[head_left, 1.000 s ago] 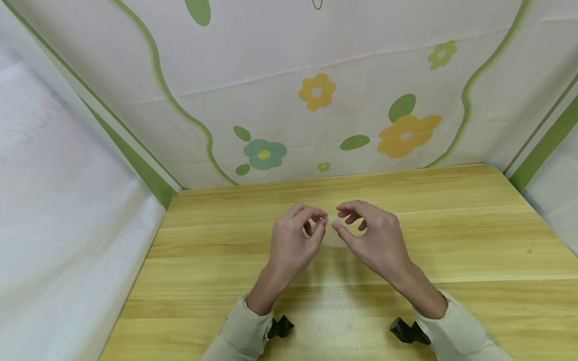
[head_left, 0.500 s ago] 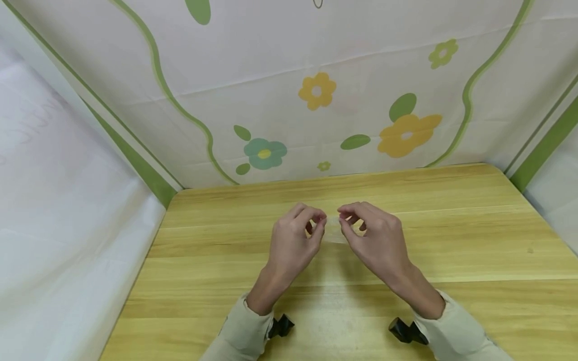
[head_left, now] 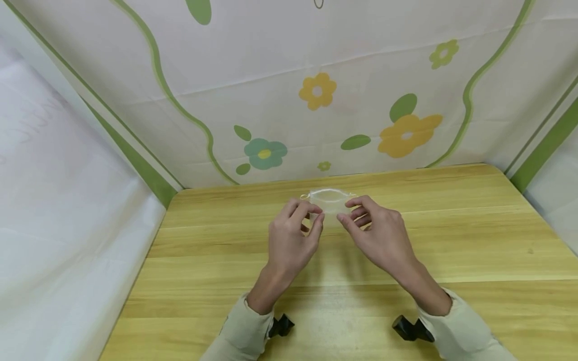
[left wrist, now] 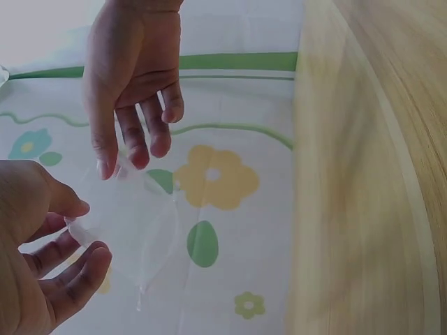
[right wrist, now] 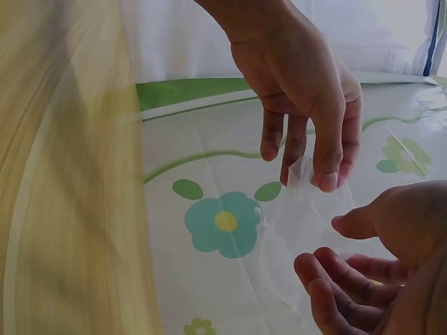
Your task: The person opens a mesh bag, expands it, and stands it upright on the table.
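A sheer, whitish drawstring pouch (head_left: pixel 331 204) is spread between the two hands above the table, with its mouth edge away from the person and a small cord loop at either side. My left hand (head_left: pixel 291 233) pinches its near left corner between thumb and fingertips; in the right wrist view this left hand (right wrist: pixel 307 91) has the bunched corner at its thumb. Along the pouch's right side is my right hand (head_left: pixel 381 233), its thumb and fingers apart. In its own wrist view the right hand (right wrist: pixel 384 258) has a gap between thumb and fingertips, with the thin film behind.
The wooden table (head_left: pixel 180 281) lies below the hands. A white cloth backdrop (head_left: pixel 271 115) printed with flowers rises at its far edge, and a white side cloth (head_left: pixel 67 225) hangs at left. Black wrist mounts (head_left: pixel 281 326) stick out from the beige sleeves (head_left: pixel 244 328).
The pouch has swung up and away, so its mouth edge and cord loops show. My right thumb and fingers met at its edge half a second ago and have since parted; the left keeps its pinch.
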Available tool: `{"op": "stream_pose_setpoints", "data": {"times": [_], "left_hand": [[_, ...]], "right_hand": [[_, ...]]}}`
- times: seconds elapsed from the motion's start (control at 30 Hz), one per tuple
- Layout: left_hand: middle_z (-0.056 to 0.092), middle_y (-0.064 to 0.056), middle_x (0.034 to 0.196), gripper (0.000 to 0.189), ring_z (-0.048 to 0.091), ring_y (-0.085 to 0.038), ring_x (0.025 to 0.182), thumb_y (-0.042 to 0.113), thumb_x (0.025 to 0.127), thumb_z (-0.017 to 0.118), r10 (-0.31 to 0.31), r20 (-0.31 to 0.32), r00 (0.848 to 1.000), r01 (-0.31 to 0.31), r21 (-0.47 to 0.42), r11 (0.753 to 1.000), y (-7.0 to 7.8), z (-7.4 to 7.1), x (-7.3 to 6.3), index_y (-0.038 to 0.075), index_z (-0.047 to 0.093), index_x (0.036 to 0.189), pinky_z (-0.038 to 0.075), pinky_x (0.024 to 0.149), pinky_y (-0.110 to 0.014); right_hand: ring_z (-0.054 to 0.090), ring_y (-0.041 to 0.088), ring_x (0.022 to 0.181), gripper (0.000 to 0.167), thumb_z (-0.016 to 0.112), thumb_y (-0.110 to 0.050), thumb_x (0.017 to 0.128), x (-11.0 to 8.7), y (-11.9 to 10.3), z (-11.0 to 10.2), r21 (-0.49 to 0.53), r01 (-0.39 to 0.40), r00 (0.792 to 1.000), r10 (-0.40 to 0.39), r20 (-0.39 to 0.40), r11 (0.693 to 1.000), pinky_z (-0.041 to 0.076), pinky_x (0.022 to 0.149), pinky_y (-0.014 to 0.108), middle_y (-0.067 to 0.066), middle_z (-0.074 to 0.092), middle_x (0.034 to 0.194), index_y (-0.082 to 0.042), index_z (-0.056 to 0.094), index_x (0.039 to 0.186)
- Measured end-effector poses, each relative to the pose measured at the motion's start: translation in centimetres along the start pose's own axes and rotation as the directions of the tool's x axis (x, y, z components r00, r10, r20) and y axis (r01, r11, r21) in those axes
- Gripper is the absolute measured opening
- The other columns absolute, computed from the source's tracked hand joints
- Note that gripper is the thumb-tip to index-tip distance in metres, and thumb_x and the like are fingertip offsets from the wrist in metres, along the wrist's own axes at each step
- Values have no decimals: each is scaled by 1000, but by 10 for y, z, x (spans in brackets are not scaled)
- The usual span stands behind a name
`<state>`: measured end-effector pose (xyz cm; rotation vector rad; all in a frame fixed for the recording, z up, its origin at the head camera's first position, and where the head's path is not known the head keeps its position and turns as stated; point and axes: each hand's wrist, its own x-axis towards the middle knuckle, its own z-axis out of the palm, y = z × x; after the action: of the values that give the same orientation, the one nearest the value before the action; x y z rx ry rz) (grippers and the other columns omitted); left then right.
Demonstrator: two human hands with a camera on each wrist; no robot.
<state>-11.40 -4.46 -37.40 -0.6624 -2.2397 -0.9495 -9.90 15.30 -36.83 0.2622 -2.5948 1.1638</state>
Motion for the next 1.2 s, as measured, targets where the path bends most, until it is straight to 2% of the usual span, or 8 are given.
{"op": "stream_pose_setpoints", "data": {"times": [0.13, 0.27, 0.43, 0.6, 0.73, 0.9, 1.07, 1.2], "left_hand": [[70, -8, 97, 9, 74, -22, 82, 3, 93, 82, 6, 5, 1000, -6, -18, 1000, 0, 0, 1, 6, 73, 96, 62, 60, -21], [69, -10, 98, 10, 74, -23, 85, -2, 92, 80, 5, -17, 1000, -7, -74, 997, -2, 0, 2, 4, 72, 95, 64, 67, -22], [68, -13, 102, 9, 73, -23, 91, -4, 92, 80, 46, -79, 996, -57, -148, 987, -7, 0, 4, 1, 72, 93, 65, 77, -23], [70, -14, 106, 10, 73, -25, 95, -2, 89, 81, 123, -113, 986, -142, -180, 973, -10, 1, 5, 1, 73, 94, 65, 84, -29], [69, -16, 110, 19, 73, -28, 99, -5, 87, 80, 137, -104, 985, -160, -262, 952, -11, 0, 7, -1, 71, 103, 65, 88, -30], [67, -19, 112, 26, 73, -30, 100, -11, 87, 77, 103, -98, 990, -131, -347, 928, -10, 0, 6, -5, 70, 110, 66, 90, -28], [69, -21, 112, 25, 75, -32, 104, -15, 90, 74, 69, -128, 989, -108, -335, 936, -10, 0, 6, -7, 70, 113, 66, 87, -27], [73, -20, 105, 22, 78, -29, 97, -14, 91, 75, 70, -199, 977, -126, -285, 950, -10, -1, 7, -7, 71, 111, 67, 81, -27]], "right_hand": [[79, 19, 81, 25, 78, -20, 100, 0, -1, 1, 25, 49, 999, -49, -15, 998, 66, 68, 32, 7, 81, 95, -7, 73, 122], [78, 19, 86, 37, 80, -21, 99, 2, 0, -4, 78, 75, 997, -77, 17, 994, 63, 71, 24, 8, 80, 101, -6, 68, 131], [78, 16, 94, 44, 71, -25, 106, 3, 1, -13, 241, 6, 999, -17, 44, 970, 62, 80, 21, 12, 79, 115, -6, 57, 144], [76, 4, 87, 41, 65, -22, 109, 5, -2, -16, 366, -52, 999, 48, 20, 929, 63, 77, 22, 19, 78, 117, -2, 54, 144], [74, 2, 83, 41, 70, -17, 106, 5, -1, -16, 361, -25, 998, 41, -38, 932, 62, 75, 19, 17, 78, 112, -1, 55, 140], [73, -2, 86, 38, 75, -11, 102, 4, 1, -14, 301, 37, 997, -14, -76, 953, 60, 76, 14, 13, 80, 108, -2, 60, 136], [74, 0, 83, 36, 77, -9, 100, 4, 0, -13, 302, 44, 997, -24, -68, 952, 60, 74, 14, 14, 81, 105, -2, 63, 132], [73, -1, 81, 35, 78, -9, 99, 3, -1, -14, 311, 40, 998, -22, -62, 950, 60, 73, 16, 12, 80, 103, -2, 63, 131]]}}
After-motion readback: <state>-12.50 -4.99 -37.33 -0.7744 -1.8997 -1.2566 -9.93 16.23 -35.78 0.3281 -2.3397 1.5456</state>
